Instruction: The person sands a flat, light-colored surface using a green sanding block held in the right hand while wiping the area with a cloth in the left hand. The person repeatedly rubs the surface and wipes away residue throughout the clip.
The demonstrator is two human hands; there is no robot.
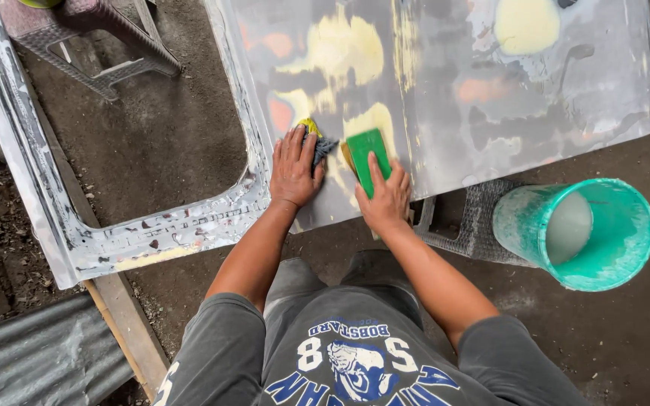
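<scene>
A large grey car body panel (490, 98) with yellow filler patches and orange spots lies flat in front of me. My right hand (385, 199) presses a green rectangular sanding block (368, 156) onto the panel near its front edge. My left hand (293, 169) lies flat on the panel just left of it, holding down a dark crumpled sheet of sandpaper with a yellow bit (319, 143) under the fingertips. The two hands are a few centimetres apart.
A teal plastic bucket (588, 233) stands on a grey woven stool (468, 225) at the right. Another grey plastic stool (99, 45) stands at the upper left, seen through the panel's window opening. A wooden plank (126, 323) and corrugated sheet (39, 361) lie at lower left.
</scene>
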